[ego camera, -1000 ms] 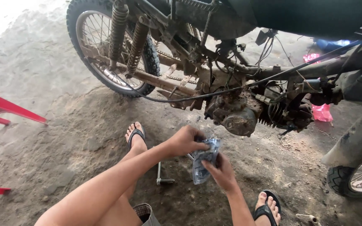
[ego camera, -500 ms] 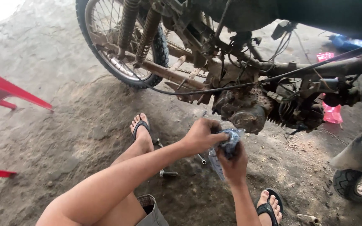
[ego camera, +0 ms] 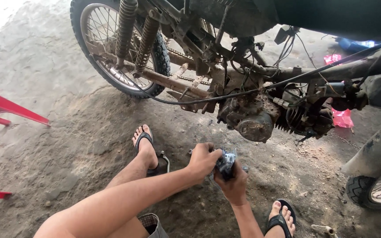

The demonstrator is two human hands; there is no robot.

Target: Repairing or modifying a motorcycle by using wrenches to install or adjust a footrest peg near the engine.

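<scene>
I squat on a dirt floor beside a stripped motorcycle (ego camera: pixel 225 66). My left hand (ego camera: pixel 203 161) and my right hand (ego camera: pixel 233 183) are pressed together around a dirty blue-grey rag (ego camera: pixel 225 162), which seems wrapped around a small part that stays hidden. The hands sit just below and in front of the muddy engine (ego camera: pixel 254 119). My feet in black flip-flops rest on the ground, the left foot (ego camera: pixel 144 143) near a metal wrench (ego camera: pixel 164 161), the right foot (ego camera: pixel 282 217) at the lower edge.
The rear wheel (ego camera: pixel 111 48) with its shock springs stands at the upper left. Another tyre (ego camera: pixel 375 189) shows at the right edge. Red plastic furniture legs (ego camera: pixel 1 110) stick in from the left. A pink bag (ego camera: pixel 342 118) lies behind the engine. A small metal piece (ego camera: pixel 325 229) lies near my right foot.
My view has shifted left and closer. Both hands have closed tighter around the rag, which now hangs less loose than a second ago.
</scene>
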